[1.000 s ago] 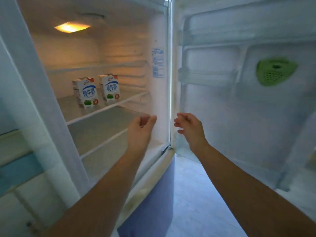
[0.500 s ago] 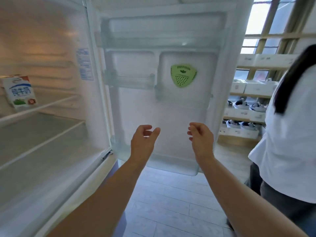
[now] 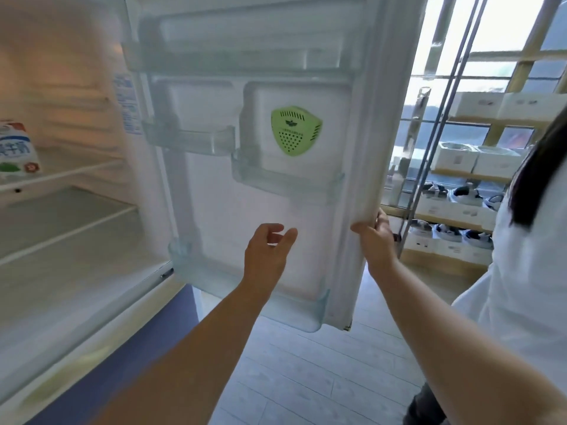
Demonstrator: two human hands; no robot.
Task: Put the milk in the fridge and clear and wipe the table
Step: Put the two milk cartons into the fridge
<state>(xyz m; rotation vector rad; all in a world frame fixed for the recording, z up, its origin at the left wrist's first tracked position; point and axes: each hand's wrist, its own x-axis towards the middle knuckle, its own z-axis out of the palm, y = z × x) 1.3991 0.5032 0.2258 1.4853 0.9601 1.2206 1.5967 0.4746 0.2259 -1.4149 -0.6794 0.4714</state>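
Head camera: our right hand [image 3: 372, 240] grips the free edge of the fridge door [image 3: 239, 210]. Its thumb lies on the inner seal and its fingers curl round the outer side, mostly out of sight. Just to its left, our left hand [image 3: 267, 250] is released, fingers loosely spread and holding nothing, in front of the door's inner lining; we cannot tell whether it touches. Below both hands lies the pale plank floor [image 3: 306, 378].

Above the left hand a green vented pod [image 3: 296, 130] sits on the lining, beside a clear door rack [image 3: 196, 139]. Far to the left of that hand and higher, the milk carton [image 3: 17, 151] stands upright on a shelf [image 3: 76, 171] inside the open fridge [image 3: 61, 271], cut off by the frame edge.

Beyond the right hand, past the door, wooden shelving [image 3: 460, 173] carries white boxes [image 3: 457, 159] and shoes [image 3: 466, 196] before a bright window [image 3: 503, 29]. Right of that hand stands a person in a white top [image 3: 527, 271], largely cut off. The label [image 3: 125, 102] on the fridge wall is too blurred to read.
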